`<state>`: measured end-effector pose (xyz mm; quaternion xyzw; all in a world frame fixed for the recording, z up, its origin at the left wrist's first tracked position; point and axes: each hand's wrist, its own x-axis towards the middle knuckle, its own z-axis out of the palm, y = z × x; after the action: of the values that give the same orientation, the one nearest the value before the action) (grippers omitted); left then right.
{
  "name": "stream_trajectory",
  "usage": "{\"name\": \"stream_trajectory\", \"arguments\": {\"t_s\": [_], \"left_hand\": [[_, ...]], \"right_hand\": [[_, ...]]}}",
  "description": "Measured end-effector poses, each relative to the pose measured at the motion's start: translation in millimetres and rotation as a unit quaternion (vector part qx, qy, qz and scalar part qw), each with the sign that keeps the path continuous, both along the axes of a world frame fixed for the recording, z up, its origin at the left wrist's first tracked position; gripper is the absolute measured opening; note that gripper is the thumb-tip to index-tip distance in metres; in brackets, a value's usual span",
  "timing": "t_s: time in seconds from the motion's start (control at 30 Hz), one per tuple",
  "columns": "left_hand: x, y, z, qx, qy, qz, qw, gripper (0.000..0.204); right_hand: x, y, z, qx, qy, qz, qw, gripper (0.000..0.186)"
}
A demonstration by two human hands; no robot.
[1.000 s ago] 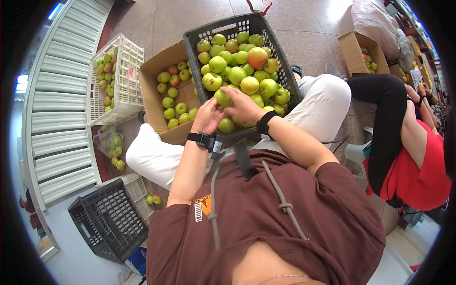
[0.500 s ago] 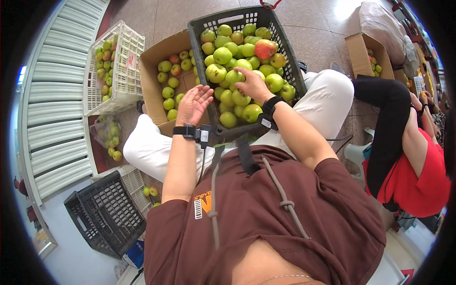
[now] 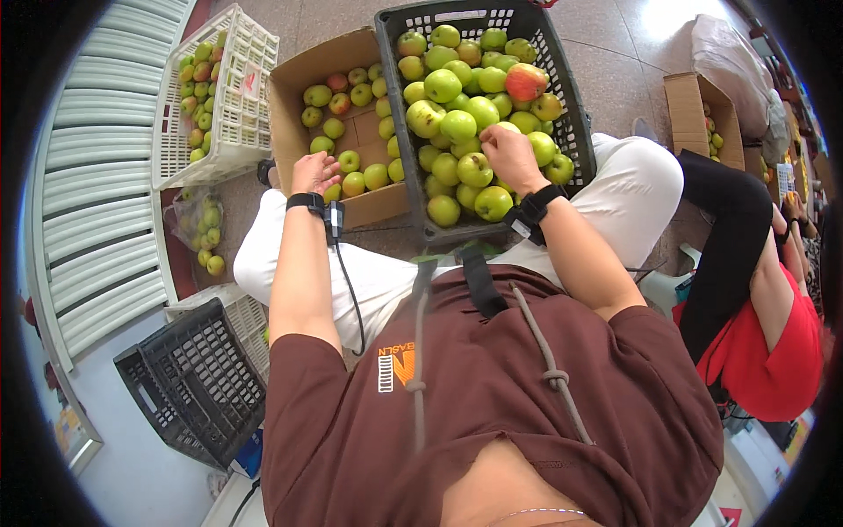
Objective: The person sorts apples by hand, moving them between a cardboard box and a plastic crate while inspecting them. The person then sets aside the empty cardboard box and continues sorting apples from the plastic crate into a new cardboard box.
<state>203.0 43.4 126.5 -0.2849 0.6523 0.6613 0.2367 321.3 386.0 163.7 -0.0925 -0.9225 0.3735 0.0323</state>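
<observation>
At the upper centre of the frame, the right hand (image 3: pixel 512 158) reaches among the green apples (image 3: pixel 458 126) piled in a dark plastic crate (image 3: pixel 397 114), fingers bent down against the fruit, though whether they grasp one cannot be told. Left of centre, the left hand (image 3: pixel 314 174) is at the near side of a cardboard box (image 3: pixel 291 105), fingers loosely curled just above loose apples (image 3: pixel 349 162), its grip unclear.
</observation>
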Motion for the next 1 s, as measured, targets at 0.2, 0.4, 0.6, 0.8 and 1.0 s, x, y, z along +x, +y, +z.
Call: {"name": "stream_trajectory", "arguments": {"t_s": [0.2, 0.4, 0.6, 0.8, 1.0], "left_hand": [[-32.4, -18.7, -9.1, -0.09, -0.019, -0.059, 0.994, 0.035], [-58.1, -41.1, -39.1, -0.226, -0.034, -0.087, 0.97, 0.026], [-77.9, -52.5, -85.4, -0.451, 0.011, -0.271, 0.85, 0.032], [-77.0, -14.6, -107.0, -0.448, 0.055, -0.465, 0.762, 0.054], [-68.1, 16.6, -112.2, -0.479, -0.028, -0.668, 0.568, 0.074]], "right_hand": [[1.9, -4.4, 5.6, 0.033, -0.096, 0.034, 0.994, 0.018], [-6.4, -8.0, 23.0, 0.069, -0.164, 0.068, 0.982, 0.023], [-20.1, -5.2, 23.2, 0.039, -0.211, 0.079, 0.974, 0.016], [-24.6, -2.3, 19.8, 0.057, -0.183, 0.094, 0.977, 0.011], [-27.7, -5.4, 20.6, 0.038, -0.234, 0.075, 0.969, 0.011]]}}
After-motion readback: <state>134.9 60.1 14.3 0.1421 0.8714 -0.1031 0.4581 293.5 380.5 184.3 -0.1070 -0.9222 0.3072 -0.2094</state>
